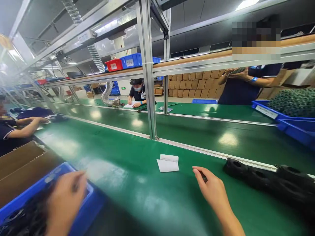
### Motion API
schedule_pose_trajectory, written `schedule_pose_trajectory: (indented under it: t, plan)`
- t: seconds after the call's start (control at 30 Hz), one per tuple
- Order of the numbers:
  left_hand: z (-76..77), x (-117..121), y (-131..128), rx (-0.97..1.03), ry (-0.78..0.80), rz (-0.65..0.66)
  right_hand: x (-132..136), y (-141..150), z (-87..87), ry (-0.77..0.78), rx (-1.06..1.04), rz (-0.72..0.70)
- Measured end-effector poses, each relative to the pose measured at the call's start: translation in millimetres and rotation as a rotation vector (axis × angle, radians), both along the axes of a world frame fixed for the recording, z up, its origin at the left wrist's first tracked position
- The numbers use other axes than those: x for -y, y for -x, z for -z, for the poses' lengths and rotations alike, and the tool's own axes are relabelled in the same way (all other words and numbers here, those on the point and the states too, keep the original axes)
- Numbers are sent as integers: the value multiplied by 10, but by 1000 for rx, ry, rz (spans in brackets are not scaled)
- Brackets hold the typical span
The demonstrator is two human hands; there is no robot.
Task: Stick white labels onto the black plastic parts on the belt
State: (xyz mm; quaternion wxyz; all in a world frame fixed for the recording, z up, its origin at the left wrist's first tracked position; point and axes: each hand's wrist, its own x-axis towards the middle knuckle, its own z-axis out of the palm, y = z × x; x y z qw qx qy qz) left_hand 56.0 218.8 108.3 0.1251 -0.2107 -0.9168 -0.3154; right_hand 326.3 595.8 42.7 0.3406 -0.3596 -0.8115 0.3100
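Observation:
At the lower left, my left hand [65,200] is blurred by motion above a blue bin [92,190]. Dark, jumbled black parts [27,213] lie in that bin, and I cannot make out what the fingers do. My right hand [213,186] hovers over the green work surface [137,203], thumb and index finger pressed together at the tips, with nothing visible between them. Just left of it lies a white slip of paper [168,165], partly curled at its far edge. Right of that hand, several black moulded parts [268,180] with round openings stand in a row.
An aluminium post [147,82] rises behind the paper from a metal rail. Brown cardboard [27,167] borders the blue bin. One person [14,127] works at the left, others across the line. Blue bins [295,121] stand at the far right; red and blue bins [130,61] sit overhead.

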Motion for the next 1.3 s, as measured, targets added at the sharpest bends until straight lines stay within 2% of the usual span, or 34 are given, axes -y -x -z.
schedule_pose_trajectory:
  t: [0.07, 0.1, 0.2, 0.27, 0.33, 0.4, 0.5, 0.6, 0.73, 0.77, 0.83, 0.9, 0.93, 1.0, 1.1, 1.17, 1.23, 1.3]
  plan:
    - [91, -705, -120, 146, 25, 378, 39, 32, 21, -21, 11, -11]
    - [181, -1103, -184, 185, 37, 503, 59, 34, 27, -36, 16, -13]
    - [512, -2148, -419, 268, 44, 683, 74, 14, 44, -81, 23, 5]
    - [711, -2572, -545, 319, 36, 747, 38, 2, 68, -92, 19, 42]
    - [855, -2778, -584, 386, 8, 804, -3, 1, 105, -86, -1, 67]
    - [930, -2840, -557, 478, -50, 870, -21, 15, 148, -71, -34, 52]
    - [908, -2831, -491, 640, -190, 996, -6, 55, 194, -53, -93, -22]
    - [765, -2829, -460, 803, -346, 1106, 41, 83, 170, -46, -145, -81]
    - [519, -2862, -474, 961, -473, 1187, 135, 87, 45, -40, -228, -47]
    - [467, -2866, -484, 1004, -508, 1191, 161, 90, 15, 5, -261, -62]
    - [394, -2863, -510, 1121, -618, 1160, 209, 114, -21, 194, -336, -169]
    - [370, -2835, -545, 1257, -747, 1057, 246, 157, -27, 423, -428, -268]
    - [377, -2810, -567, 1307, -780, 1007, 257, 181, -23, 506, -479, -269]
    - [419, -2745, -627, 1342, -750, 1004, 262, 215, -15, 579, -581, -158]
    - [507, -2646, -758, 1302, -592, 1222, 234, 203, -28, 609, -658, 50]
    - [563, -2615, -853, 1271, -497, 1318, 210, 165, -53, 632, -670, 133]
    - [617, -2624, -923, 1250, -450, 1293, 201, 127, -78, 647, -673, 172]
    - [670, -2662, -944, 1206, -477, 1200, 218, 107, -95, 619, -693, 100]
